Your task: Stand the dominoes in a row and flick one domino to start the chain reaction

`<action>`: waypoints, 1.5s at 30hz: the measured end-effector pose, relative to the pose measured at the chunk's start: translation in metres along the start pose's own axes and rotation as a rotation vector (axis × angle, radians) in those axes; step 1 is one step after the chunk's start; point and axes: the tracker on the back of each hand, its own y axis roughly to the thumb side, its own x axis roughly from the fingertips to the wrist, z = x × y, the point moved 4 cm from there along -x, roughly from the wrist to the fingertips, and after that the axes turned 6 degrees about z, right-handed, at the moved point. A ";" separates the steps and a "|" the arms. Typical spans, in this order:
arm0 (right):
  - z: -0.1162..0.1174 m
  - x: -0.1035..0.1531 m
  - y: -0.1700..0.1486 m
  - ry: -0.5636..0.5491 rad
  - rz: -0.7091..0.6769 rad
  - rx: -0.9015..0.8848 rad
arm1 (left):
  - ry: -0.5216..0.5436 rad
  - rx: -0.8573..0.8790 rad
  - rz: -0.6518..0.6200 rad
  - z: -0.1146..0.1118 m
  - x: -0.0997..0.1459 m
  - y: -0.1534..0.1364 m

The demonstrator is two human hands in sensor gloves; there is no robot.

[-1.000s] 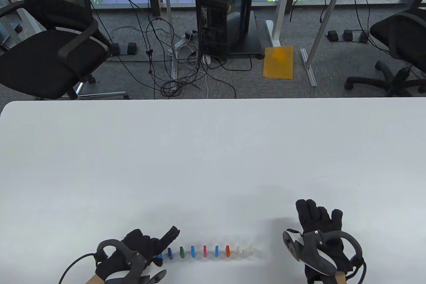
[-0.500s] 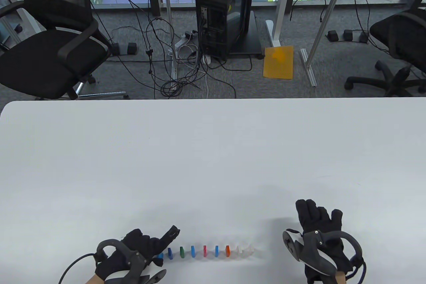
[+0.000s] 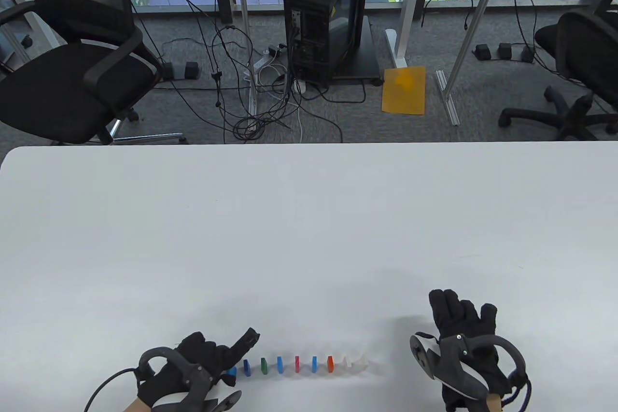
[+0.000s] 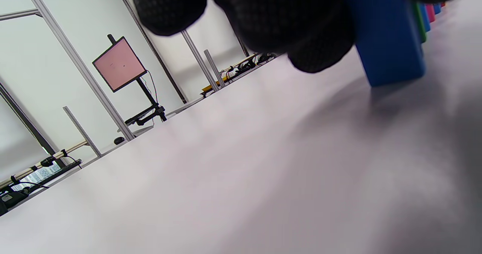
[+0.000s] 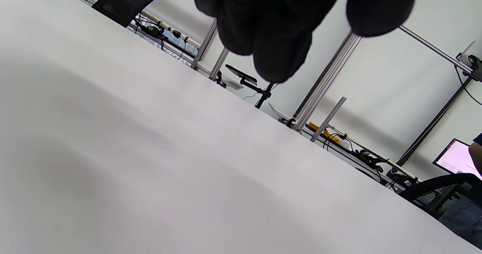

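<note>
Dominoes (image 3: 295, 364) stood in a row running rightward from my left hand (image 3: 203, 359), its grip loose, empty, one finger out. My right hand (image 3: 461, 330) lay flat, empty, beyond the far end. The left wrist view showed fingertips (image 4: 316, 54) beside the blue domino (image 4: 388, 39); overhead hid that.

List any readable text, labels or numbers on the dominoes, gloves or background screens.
None can be read.
Dominoes: plain coloured faces, no markings visible.
Pink screen: marks too small to read.
Monitor: content blurred.
Computer tower: sticker too small to read.
</note>
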 end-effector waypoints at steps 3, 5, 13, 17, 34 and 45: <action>0.000 0.000 0.000 0.001 0.001 0.001 | -0.007 -0.002 -0.002 0.000 0.000 0.000; 0.000 0.000 0.000 0.000 0.002 0.001 | -0.009 0.000 -0.005 -0.001 0.000 0.000; 0.001 0.000 0.000 0.004 0.002 0.006 | -0.015 -0.001 -0.001 0.000 -0.001 0.000; 0.001 0.000 0.000 0.007 0.000 0.009 | -0.019 0.004 -0.005 -0.001 -0.002 0.000; 0.002 0.000 0.001 0.008 -0.002 0.009 | -0.011 -0.033 -0.010 -0.002 0.001 0.004; 0.002 0.000 0.001 0.009 -0.006 0.014 | 0.004 -0.017 0.032 0.003 0.007 -0.006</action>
